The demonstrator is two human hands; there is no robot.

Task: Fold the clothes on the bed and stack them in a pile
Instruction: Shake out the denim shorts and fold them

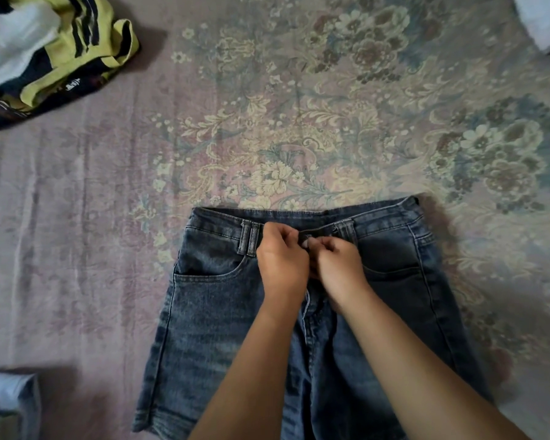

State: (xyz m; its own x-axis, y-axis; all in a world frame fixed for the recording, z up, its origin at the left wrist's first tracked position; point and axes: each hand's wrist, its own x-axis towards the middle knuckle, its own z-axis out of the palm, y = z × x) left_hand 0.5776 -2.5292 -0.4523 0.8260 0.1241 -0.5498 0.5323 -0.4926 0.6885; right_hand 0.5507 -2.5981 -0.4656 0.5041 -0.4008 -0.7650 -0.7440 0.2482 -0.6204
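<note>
Jeans (pixel 210 312) are lying flat on the bed (pixel 77 233), waistband away from the person. Both hands, left (pixel 281 262) and right (pixel 338 265), are meeting at the waistband's middle, fingers (pixel 278 231) curled, pinching the denim there. Crumpled clothes (pixel 54 55) are lying well beyond the jeans, leftward.

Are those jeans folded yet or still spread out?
Spread flat. The jeans lie front up, both front pockets showing, while both hands pinch the waistband at the fly.

A bedsheet (pixel 331 128) covered the bed, faded pink with a pattern of cream and blue flowers across its middle and right part. Its left part was plainer, with soft vertical creases. The cloth lay mostly flat and smooth.
</note>
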